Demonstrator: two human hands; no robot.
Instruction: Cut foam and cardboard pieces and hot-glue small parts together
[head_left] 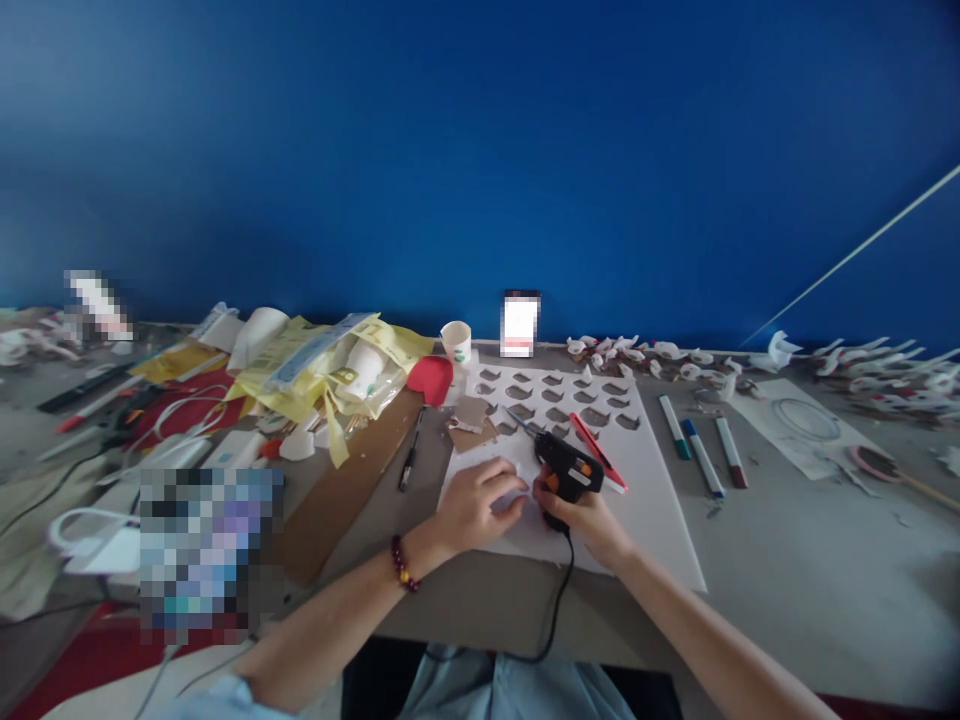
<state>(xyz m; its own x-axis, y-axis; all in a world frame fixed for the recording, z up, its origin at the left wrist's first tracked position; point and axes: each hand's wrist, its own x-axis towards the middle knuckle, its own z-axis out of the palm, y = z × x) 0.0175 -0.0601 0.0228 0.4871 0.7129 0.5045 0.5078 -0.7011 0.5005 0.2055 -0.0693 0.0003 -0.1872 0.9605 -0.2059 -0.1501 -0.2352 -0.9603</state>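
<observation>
A black glue gun (571,468) with an orange trigger is gripped in my right hand (581,510), its nozzle pointing up and left. My left hand (484,500), with a beaded bracelet on the wrist, is just left of it over a white foam board (645,520). Its fingers are curled and close together; what they hold, if anything, is too small to tell. Rows of curved cut-outs run across the board's upper part. A red cutter knife (598,450) lies right of the glue gun, and a torn cardboard piece (471,420) lies beyond my left hand.
Left of the board are a black pen (409,462), a brown cardboard strip (352,490) and yellow packaging (300,375). A paper cup (456,342) and a phone (520,322) stand behind. Markers (703,458) lie right. The glue gun's cord hangs toward my lap.
</observation>
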